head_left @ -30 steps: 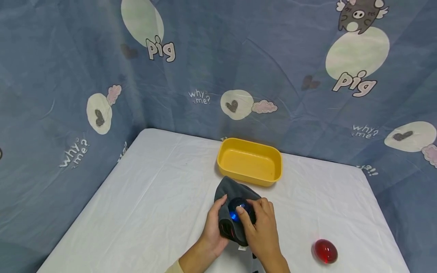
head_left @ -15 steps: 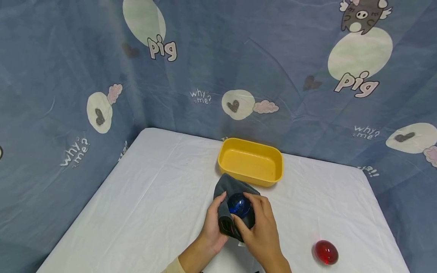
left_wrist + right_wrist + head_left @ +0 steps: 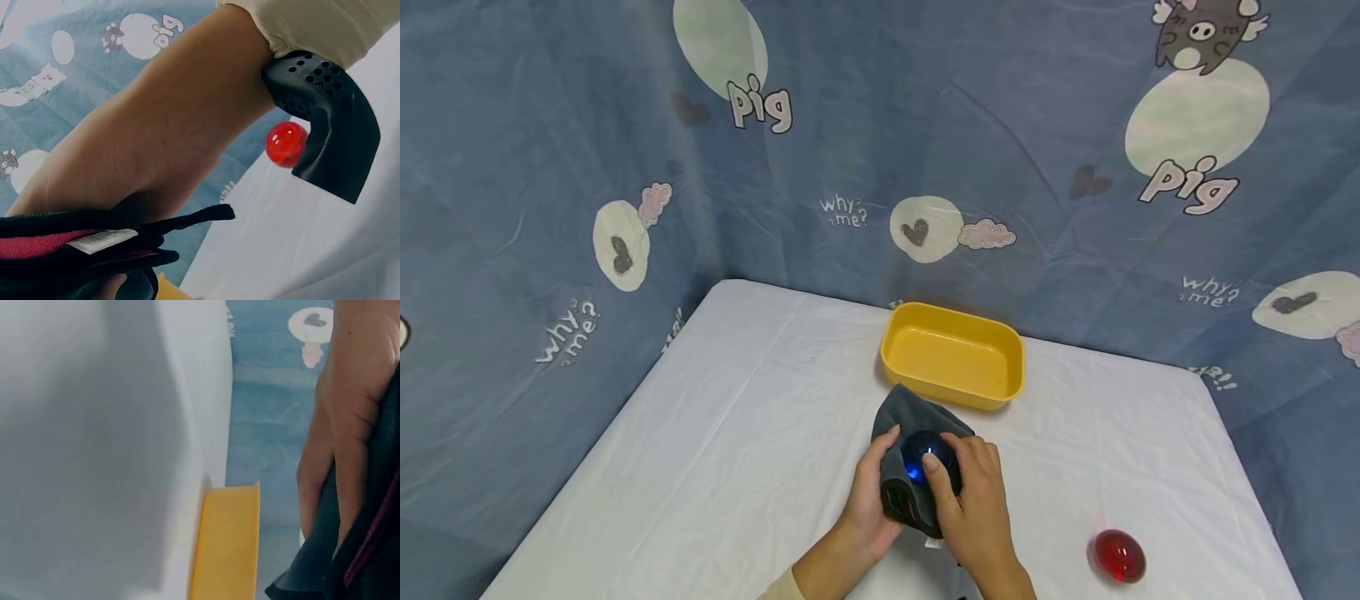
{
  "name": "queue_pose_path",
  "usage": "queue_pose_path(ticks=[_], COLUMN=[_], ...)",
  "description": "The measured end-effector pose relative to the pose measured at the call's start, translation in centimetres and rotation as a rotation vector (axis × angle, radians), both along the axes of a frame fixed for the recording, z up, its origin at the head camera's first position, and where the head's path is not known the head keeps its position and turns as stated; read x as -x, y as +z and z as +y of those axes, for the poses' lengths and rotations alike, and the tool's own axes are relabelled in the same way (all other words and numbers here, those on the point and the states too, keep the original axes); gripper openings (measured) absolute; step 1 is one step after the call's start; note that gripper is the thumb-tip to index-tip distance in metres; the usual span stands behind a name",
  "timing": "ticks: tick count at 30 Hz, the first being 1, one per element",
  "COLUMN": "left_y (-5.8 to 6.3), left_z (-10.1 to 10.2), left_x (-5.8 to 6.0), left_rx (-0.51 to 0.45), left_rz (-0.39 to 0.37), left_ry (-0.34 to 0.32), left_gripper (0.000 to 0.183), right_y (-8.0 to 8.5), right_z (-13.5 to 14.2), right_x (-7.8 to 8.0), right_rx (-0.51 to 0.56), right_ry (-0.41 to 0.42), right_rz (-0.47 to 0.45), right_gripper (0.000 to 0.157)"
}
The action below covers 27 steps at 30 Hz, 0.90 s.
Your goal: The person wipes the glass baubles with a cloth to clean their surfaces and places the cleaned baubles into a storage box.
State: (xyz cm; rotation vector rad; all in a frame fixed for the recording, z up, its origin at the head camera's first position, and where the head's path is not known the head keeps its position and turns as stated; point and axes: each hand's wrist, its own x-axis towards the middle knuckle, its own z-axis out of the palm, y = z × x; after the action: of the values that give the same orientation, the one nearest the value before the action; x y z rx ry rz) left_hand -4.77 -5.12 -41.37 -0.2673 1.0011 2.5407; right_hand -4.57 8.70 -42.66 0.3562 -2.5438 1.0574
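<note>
A dark grey cloth point(image 3: 904, 408), folded with black edging, lies across my left hand point(image 3: 868, 504) in the head view. My left fingers are hidden beneath it, with the thumb up along its left side. On the cloth sits a shiny blue ball point(image 3: 916, 452). My right hand point(image 3: 973, 504) holds this ball from the right, its thumb pressed on the top. Layers of the cloth point(image 3: 37, 247) show a magenta inside and a white tag in the left wrist view. Two right fingers lie against the cloth point(image 3: 319, 550) in the right wrist view.
A yellow rectangular tray point(image 3: 951, 396) stands just beyond the cloth, near the back edge of the white-covered table point(image 3: 737, 450). A red, see-through ball point(image 3: 1118, 556) rests at the front right. Blue printed fabric point(image 3: 820, 275) hangs behind and to the left.
My right thumb slid down off the top of the blue ball, then came back onto it. The ball and cloth shifted slightly up and back down. My left hand keeps its hold.
</note>
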Motion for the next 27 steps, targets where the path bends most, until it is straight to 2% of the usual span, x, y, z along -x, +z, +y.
queue_pose_path(ticks=[6,14,20,23,27], left_y=[-0.2,-0.2,-0.2,-0.2,-0.2], left_z=[-0.2,-0.4,-0.6,-0.7,-1.0], left_x=[-0.1,-0.2,-0.3,-0.3,-0.3], left_rx=[-0.009,-0.032,-0.074,-0.097,-0.114], left_rz=[0.007,0.014,0.008,0.010,0.021], left_ry=[0.008,0.024,0.035,0.044,0.059], left_gripper=[0.066,0.065,0.063,0.060,0.059], right_y=[-0.2,-0.4,-0.3,0.0,0.6], right_z=[0.4,1.0,1.8,2.1,2.4], right_x=[0.1,0.3,0.5,0.8,1.1], right_rx=[0.157,0.316,0.461,0.584,0.832], right_ry=[0.007,0.016,-0.026,-0.040,-0.031], right_rz=[-0.151,-0.208,-0.280,-0.311,-0.424], right_gripper=[0.032,0.027,0.037,0.044,0.056])
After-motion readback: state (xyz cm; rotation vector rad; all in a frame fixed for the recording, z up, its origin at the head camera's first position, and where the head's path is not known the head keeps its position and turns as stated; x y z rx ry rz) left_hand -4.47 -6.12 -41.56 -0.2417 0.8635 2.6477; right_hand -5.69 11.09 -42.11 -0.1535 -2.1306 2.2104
